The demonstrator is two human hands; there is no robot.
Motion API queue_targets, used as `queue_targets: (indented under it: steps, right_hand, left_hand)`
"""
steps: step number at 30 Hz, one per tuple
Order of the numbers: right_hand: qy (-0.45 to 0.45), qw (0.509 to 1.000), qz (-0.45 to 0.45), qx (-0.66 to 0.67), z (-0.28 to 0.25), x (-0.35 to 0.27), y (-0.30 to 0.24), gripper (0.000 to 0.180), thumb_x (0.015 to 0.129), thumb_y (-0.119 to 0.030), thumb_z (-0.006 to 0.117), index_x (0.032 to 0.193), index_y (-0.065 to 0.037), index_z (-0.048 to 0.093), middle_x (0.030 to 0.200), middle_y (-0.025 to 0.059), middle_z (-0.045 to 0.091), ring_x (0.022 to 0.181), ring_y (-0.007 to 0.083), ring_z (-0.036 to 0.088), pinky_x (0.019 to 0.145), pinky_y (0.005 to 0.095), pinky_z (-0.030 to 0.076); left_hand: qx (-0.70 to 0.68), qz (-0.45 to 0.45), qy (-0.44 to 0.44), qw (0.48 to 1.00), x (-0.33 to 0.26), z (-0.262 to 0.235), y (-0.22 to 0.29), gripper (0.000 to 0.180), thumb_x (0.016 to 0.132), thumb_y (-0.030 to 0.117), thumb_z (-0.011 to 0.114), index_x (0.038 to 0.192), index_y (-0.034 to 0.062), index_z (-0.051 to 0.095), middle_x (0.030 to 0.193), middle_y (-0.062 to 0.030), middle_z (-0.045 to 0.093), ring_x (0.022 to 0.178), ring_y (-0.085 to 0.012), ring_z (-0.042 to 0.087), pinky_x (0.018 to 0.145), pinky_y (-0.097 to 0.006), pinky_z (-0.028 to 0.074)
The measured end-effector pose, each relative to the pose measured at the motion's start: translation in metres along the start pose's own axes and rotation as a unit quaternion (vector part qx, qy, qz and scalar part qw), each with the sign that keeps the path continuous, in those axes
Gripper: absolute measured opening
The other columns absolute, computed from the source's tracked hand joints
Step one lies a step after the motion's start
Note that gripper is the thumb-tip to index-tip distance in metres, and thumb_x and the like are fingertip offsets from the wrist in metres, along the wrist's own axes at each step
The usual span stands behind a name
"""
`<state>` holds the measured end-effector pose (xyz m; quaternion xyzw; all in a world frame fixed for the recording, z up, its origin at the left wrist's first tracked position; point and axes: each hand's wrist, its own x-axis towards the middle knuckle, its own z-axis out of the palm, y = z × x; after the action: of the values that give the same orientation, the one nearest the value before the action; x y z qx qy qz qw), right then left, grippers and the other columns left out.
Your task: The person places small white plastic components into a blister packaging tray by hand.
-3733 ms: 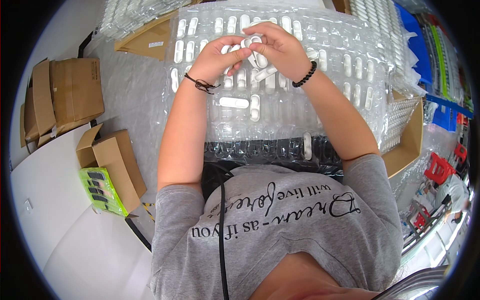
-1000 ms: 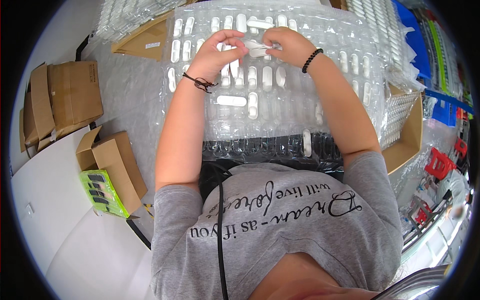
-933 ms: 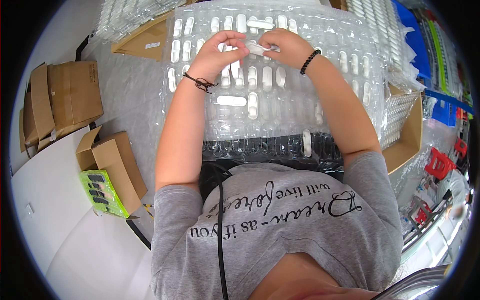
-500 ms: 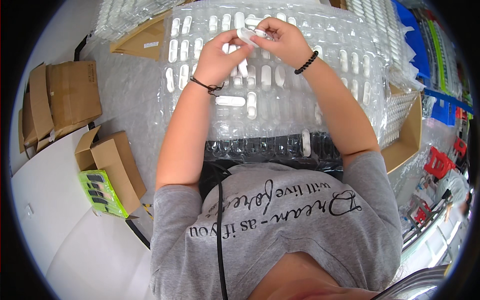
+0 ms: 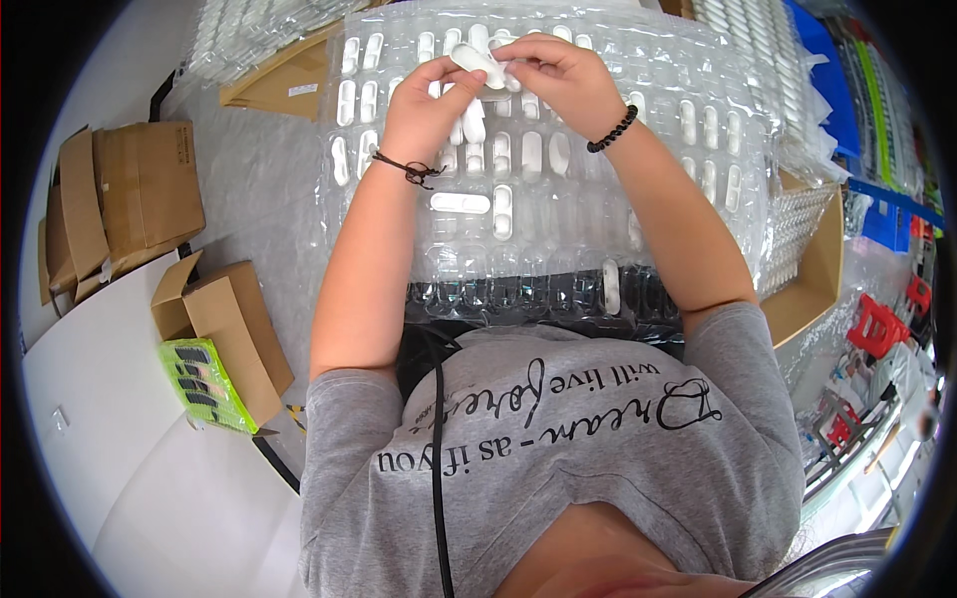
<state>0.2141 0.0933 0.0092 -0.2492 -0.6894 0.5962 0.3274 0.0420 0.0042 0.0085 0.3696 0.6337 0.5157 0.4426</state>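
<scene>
Over the far part of a clear plastic blister tray [image 5: 578, 224], my left hand [image 5: 421, 112] pinches a white oblong plastic piece [image 5: 477, 62] between thumb and fingers. My right hand [image 5: 573, 88] closes its thumb and fingertips at the right end of the same piece, where a smaller white part seems to meet it; the exact contact is hidden. More white oblong pieces sit in the tray's pockets around both hands. One white piece [image 5: 460, 203] lies crosswise nearer to me, beside an upright-set one [image 5: 501, 211]. Below my left hand, loose white pieces [image 5: 473, 122] lean together.
A black pocketed tray [image 5: 528, 296] is at the near edge, with one white piece in it. Stacked clear trays fill a cardboard box [image 5: 812, 269] at right. Open cardboard boxes [image 5: 150, 189] stand at left, blue bins [image 5: 827, 90] at far right.
The white piece between my hands has turned and shifted left, now showing its broad face. My right fingers have drawn slightly nearer to me along its end.
</scene>
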Motion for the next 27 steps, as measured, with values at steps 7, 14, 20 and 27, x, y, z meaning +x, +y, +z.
queue_targets:
  steps: [7,14,20,27]
  right_hand:
    - [0.005,1.000,0.012,0.017,0.006,-0.003,0.007,0.037,0.087,0.001,0.061,0.122,-0.010,0.060,0.092,-0.0005,0.056,0.082,0.0052,0.056,0.072,0.0198,0.048]
    - [0.000,0.989,-0.040,-0.143,0.006,-0.004,0.001,0.047,0.083,0.003,0.063,0.127,-0.016,0.059,0.095,0.0011,0.054,0.077,0.0082,0.054,0.068,0.0223,0.047]
    - [-0.043,0.960,-0.167,-0.220,0.004,-0.004,-0.002,0.054,0.084,0.002,0.063,0.134,-0.019,0.054,0.106,0.0044,0.054,0.084,0.0128,0.054,0.070,0.0233,0.048]
    - [-0.115,0.966,-0.101,-0.206,0.005,-0.007,-0.003,0.060,0.086,0.000,0.060,0.141,-0.017,0.044,0.118,0.0057,0.054,0.086,0.0154,0.054,0.073,0.0264,0.048]
  left_hand:
    - [0.077,0.008,-0.047,0.996,0.000,-0.001,-0.004,0.035,0.079,0.028,0.078,0.102,0.0036,0.068,0.091,0.0016,0.063,0.085,-0.0082,0.054,0.083,-0.025,0.044]
    - [0.062,0.006,-0.038,0.997,0.002,-0.002,-0.002,0.039,0.079,0.028,0.078,0.107,0.0027,0.067,0.092,-0.0004,0.063,0.085,-0.0099,0.055,0.081,-0.025,0.045]
    - [0.065,-0.012,-0.111,0.992,0.005,-0.012,-0.005,0.036,0.083,0.029,0.074,0.107,0.0019,0.067,0.092,-0.0013,0.063,0.090,-0.0105,0.055,0.085,-0.028,0.044]
    - [0.059,-0.031,-0.179,0.982,0.004,-0.015,0.000,0.034,0.086,0.027,0.071,0.110,0.0017,0.067,0.084,-0.0008,0.063,0.076,-0.0086,0.056,0.069,-0.025,0.046]
